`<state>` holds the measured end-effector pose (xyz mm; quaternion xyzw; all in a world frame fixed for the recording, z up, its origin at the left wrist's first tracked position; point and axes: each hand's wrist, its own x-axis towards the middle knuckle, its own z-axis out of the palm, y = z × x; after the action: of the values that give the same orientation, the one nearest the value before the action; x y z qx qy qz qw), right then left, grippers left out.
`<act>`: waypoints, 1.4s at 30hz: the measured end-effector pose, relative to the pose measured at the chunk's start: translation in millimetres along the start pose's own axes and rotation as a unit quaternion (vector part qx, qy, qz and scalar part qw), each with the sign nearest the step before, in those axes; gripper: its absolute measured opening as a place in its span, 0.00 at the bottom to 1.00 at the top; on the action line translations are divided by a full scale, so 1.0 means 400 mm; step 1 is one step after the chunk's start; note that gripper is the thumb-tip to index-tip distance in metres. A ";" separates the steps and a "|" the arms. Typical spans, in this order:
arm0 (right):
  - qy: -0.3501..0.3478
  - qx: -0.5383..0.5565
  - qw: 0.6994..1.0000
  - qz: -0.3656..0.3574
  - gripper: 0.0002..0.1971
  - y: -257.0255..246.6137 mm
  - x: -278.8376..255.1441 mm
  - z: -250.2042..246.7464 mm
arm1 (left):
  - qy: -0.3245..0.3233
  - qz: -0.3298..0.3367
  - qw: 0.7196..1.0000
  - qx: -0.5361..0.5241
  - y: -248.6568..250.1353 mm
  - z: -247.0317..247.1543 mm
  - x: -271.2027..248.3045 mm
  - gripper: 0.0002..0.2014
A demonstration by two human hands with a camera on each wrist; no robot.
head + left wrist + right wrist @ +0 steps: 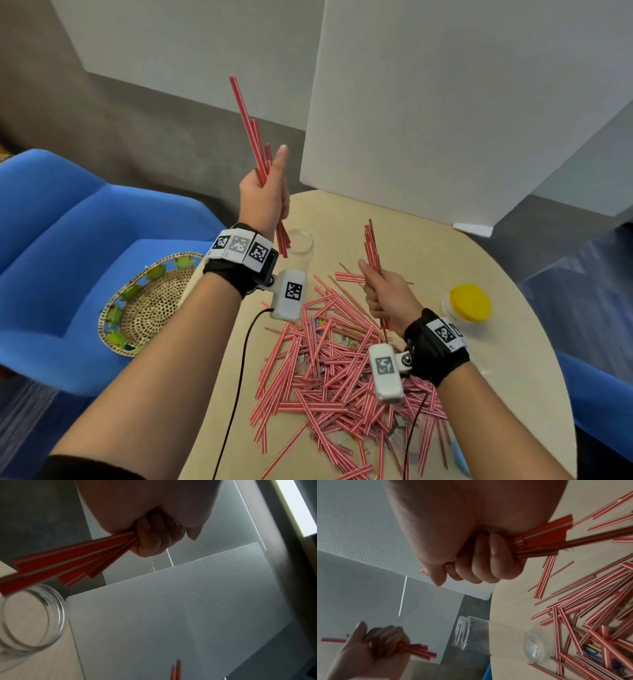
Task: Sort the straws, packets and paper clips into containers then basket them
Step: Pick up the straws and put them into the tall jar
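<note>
Above the glass jar, the left hand is raised with its forearm angled up, fingers curled tight round a bundle of straws while the thumb stands straight alongside them. That bundle's lower ends hang below the fist, just over the jar's open mouth; the upper ends fan out past the thumb tip. Nearer the body, the right hand grips a second bundle upright in a closed fist, thumb pointing left, the straws sticking out above and below the knuckles. Under and behind this fist, loose straws lie heaped on the table, with clips and packets barely visible among them. To its right stands a yellow-lidded tub. Left of the left wrist, a woven basket sits on a blue chair.
</note>
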<state>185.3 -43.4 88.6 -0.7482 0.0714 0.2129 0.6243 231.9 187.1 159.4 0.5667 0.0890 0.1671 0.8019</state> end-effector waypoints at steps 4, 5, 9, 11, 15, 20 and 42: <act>0.000 0.006 1.000 -0.028 0.22 -0.021 0.007 0.029 | 0.000 -0.014 1.000 -0.009 -0.032 0.008 0.036 0.27; 0.000 0.012 0.999 -0.034 0.22 -0.026 0.009 0.033 | -0.004 -0.018 1.000 -0.015 -0.038 0.012 0.040 0.27; -0.005 0.018 0.999 -0.042 0.22 -0.047 0.011 0.039 | -0.015 -0.022 0.999 -0.019 -0.049 0.018 0.056 0.26; 0.000 0.018 0.999 -0.045 0.22 -0.054 0.013 0.038 | -0.027 -0.019 0.999 -0.014 -0.052 0.018 0.065 0.24; 0.009 0.041 0.998 -0.052 0.23 -0.069 0.024 0.046 | -0.082 -0.047 0.996 0.001 -0.096 0.006 0.074 0.23; 0.024 0.073 0.995 -0.066 0.23 -0.106 0.048 0.063 | -0.134 -0.033 0.985 0.103 -0.170 -0.018 0.054 0.20; 0.077 0.258 0.938 -0.219 0.25 -0.267 0.215 0.224 | -0.021 -0.043 0.921 0.386 -0.288 -0.234 0.047 0.16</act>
<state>281.7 79.2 138.5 -0.5725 0.0057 -0.0131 0.8198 237.4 241.3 20.2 0.8315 0.1543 0.0728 0.5287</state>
